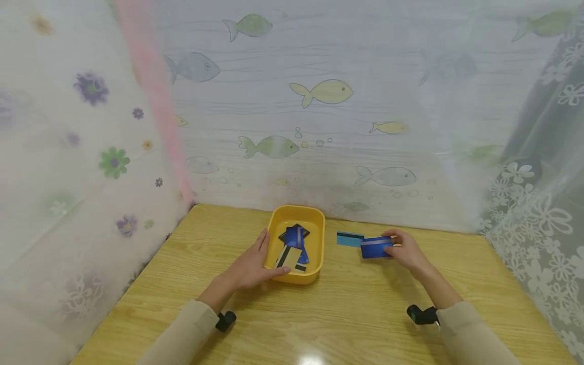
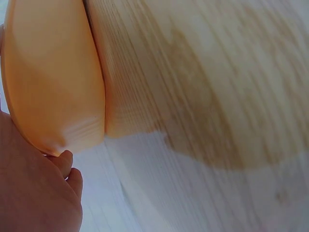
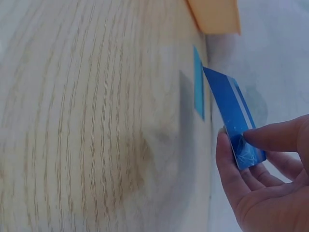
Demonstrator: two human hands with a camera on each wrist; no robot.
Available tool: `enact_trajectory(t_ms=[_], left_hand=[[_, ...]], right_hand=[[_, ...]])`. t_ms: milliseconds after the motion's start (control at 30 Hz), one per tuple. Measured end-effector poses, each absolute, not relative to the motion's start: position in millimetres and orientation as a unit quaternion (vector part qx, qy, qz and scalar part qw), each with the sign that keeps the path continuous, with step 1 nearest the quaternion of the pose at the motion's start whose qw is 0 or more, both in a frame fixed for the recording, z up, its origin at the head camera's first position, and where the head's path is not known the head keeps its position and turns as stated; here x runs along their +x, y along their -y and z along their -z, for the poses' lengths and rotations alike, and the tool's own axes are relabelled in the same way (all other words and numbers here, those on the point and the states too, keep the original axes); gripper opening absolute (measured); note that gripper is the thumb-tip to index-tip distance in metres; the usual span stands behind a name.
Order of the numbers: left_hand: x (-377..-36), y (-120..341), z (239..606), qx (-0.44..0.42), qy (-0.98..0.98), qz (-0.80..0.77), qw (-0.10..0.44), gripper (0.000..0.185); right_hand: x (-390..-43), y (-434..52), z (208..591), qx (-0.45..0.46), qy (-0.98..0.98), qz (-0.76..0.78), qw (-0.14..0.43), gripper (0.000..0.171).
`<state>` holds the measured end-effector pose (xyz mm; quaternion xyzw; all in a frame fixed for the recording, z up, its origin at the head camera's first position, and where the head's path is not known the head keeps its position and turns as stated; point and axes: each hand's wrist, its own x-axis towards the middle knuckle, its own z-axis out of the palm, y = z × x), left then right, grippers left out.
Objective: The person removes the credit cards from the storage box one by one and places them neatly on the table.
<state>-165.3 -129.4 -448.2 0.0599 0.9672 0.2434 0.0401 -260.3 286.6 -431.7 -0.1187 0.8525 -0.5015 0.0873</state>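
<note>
A yellow tray (image 1: 319,223) stands on the wooden table and holds several cards (image 1: 294,243), mostly blue. My left hand (image 1: 253,266) rests against the tray's near left wall with relaxed fingers; the left wrist view shows the tray's outer wall (image 2: 53,82) beside my fingers (image 2: 65,162). My right hand (image 1: 406,249) pinches a dark blue card (image 1: 376,248) with a pale stripe, lifted just off the table to the right of the tray. The right wrist view shows that card (image 3: 234,116) held between thumb and fingers. A light blue card (image 1: 350,239) lies flat on the table beside it.
The wooden table (image 1: 347,314) is walled in by sheer curtains: fish print at the back (image 1: 319,116), flowers at the left (image 1: 91,152), white lace at the right (image 1: 538,213). Bare wood stretches in front of both hands.
</note>
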Motion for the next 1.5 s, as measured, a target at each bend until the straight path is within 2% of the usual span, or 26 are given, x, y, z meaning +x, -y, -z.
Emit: enact_trajectory(t_ms=[767,1500], left_hand=[[-165.1,129.5,449.4,0.056,-0.969,-0.238,0.042,0.128],[-163.7,127.7,447.1,0.057,-0.967,-0.244,0.039,0.124]], right_hand=[[-289.4,-302.4,451.8,-0.042,-0.867,0.491,0.078,0.048],[-303.4,-297.7,459.8,-0.059,-0.917,0.389,0.058,0.047]])
